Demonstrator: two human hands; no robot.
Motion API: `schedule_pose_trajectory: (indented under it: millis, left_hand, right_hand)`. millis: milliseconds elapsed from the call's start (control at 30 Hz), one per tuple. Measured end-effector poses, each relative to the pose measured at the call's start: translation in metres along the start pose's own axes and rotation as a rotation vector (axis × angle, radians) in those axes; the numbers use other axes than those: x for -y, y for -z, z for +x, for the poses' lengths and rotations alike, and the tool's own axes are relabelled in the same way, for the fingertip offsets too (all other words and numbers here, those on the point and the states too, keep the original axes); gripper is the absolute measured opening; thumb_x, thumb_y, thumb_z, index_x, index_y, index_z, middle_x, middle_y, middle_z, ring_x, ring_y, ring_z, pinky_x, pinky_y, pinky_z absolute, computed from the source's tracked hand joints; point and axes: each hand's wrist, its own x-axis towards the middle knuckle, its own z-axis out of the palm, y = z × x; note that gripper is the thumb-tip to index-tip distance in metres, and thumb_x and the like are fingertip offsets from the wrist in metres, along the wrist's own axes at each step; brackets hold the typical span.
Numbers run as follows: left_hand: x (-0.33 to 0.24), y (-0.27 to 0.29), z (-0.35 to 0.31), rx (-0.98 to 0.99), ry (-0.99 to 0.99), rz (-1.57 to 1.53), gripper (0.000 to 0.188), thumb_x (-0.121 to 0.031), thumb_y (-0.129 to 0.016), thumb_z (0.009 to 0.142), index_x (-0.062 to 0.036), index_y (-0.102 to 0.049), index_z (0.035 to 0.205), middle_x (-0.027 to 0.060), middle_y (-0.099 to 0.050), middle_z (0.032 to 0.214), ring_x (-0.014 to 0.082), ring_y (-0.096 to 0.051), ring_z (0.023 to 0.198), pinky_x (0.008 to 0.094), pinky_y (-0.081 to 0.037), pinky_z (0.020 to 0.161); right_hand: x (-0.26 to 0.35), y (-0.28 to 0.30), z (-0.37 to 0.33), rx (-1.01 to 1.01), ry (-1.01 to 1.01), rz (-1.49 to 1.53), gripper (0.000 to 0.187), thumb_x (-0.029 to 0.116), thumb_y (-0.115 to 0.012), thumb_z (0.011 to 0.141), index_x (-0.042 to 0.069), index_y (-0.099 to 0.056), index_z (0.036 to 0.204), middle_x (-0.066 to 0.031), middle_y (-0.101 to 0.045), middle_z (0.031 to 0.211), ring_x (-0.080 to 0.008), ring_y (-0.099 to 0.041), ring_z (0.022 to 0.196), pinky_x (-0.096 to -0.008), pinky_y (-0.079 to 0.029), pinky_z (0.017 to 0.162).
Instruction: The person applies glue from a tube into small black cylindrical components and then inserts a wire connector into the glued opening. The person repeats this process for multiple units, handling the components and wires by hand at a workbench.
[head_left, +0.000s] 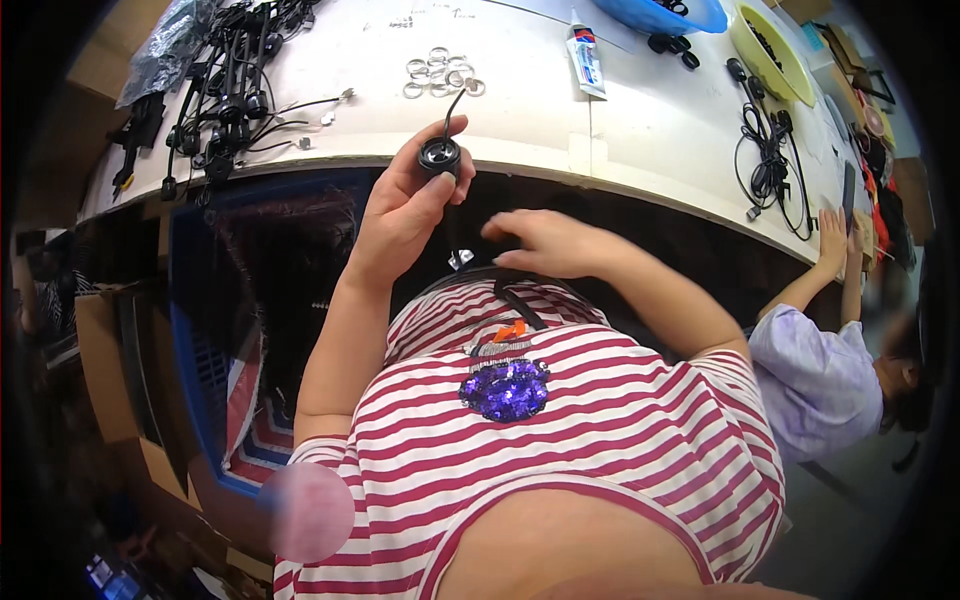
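My left hand (405, 215) is raised at the front edge of the table, its fingers and thumb closed around a small round black housing with a silvery centre (440, 153). A thin dark cable (453, 112) rises from the housing to a small end piece (471, 86) over the table. Below my left hand, another stretch of dark cable leads to a white connector (460, 259) near my lap. My right hand (548, 243) is to the right of that connector, its fingers apart and nothing visible in them.
Several metal rings (438, 72) lie on the white table (520, 110), with a tube (586, 62) farther right. Black cable assemblies (232, 100) pile up at left; another cable bundle (768, 150) lies right. A blue basin (665, 18) and yellow basin (797, 72) stand behind. A co-worker's hand (832, 240) is at far right.
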Motion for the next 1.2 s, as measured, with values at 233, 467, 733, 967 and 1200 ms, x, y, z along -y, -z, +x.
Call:
schedule_pose_trajectory:
  millis: [233, 467, 733, 967, 1200]
  left_hand:
    - [0.008, -0.010, 0.007, -0.040, -0.051, 0.066, 0.050, -0.006, -0.056, 0.084, 0.0032, -0.036, 0.129, 0.0094, -0.053, 0.098, 0.0129, -0.051, 0.082, 0.0236, -0.041, 0.076]
    - [0.009, -0.013, 0.006, -0.034, -0.021, 0.171, 0.049, -0.007, -0.058, 0.084, 0.0030, -0.038, 0.128, 0.0083, -0.055, 0.098, 0.0130, -0.054, 0.084, 0.0246, -0.043, 0.079]
    - [-0.004, -0.021, 0.003, -0.011, -0.032, 0.143, 0.055, -0.009, -0.062, 0.081, 0.0059, -0.038, 0.127, 0.0102, -0.056, 0.097, 0.0125, -0.051, 0.077, 0.0222, -0.043, 0.073]
    - [-0.015, -0.020, -0.003, -0.011, -0.044, 0.250, 0.054, 0.003, -0.060, 0.077, 0.0005, -0.041, 0.127, 0.0080, -0.059, 0.093, 0.0087, -0.054, 0.079, 0.0183, -0.045, 0.070]
    - [-0.009, 0.015, 0.001, -0.150, -0.059, 0.274, 0.052, -0.022, -0.065, 0.080, 0.0047, -0.045, 0.120, 0.0073, -0.057, 0.084, 0.0089, -0.048, 0.066, 0.0175, -0.039, 0.060]
  right_hand:
    - [-0.060, -0.078, 0.057, 0.122, -0.114, 0.874, 0.035, 0.017, -0.062, 0.079, 0.000, -0.054, 0.108, -0.0080, -0.059, 0.094, -0.0134, -0.056, 0.083, -0.0259, -0.046, 0.073]
    - [-0.099, -0.113, 0.062, -0.088, -0.084, 0.396, 0.029, 0.030, -0.060, 0.081, 0.004, -0.062, 0.091, -0.0110, -0.062, 0.074, -0.0193, -0.059, 0.071, -0.0315, -0.045, 0.065]
    - [-0.087, -0.112, 0.061, -0.066, 0.000, 0.327, 0.029, 0.031, -0.053, 0.080, 0.005, -0.064, 0.074, -0.0140, -0.062, 0.071, -0.0267, -0.059, 0.066, -0.0357, -0.045, 0.065]
    - [-0.083, -0.101, 0.061, 0.034, -0.055, 0.196, 0.029, 0.023, -0.056, 0.080, 0.002, -0.061, 0.100, -0.0169, -0.063, 0.090, -0.0300, -0.059, 0.088, -0.0359, -0.044, 0.079]
    - [0.030, 0.044, 0.015, -0.652, 0.205, 0.071, 0.015, 0.017, -0.059, 0.083, 0.003, -0.064, 0.085, -0.0065, -0.062, 0.073, -0.0129, -0.056, 0.055, -0.0255, -0.046, 0.053]
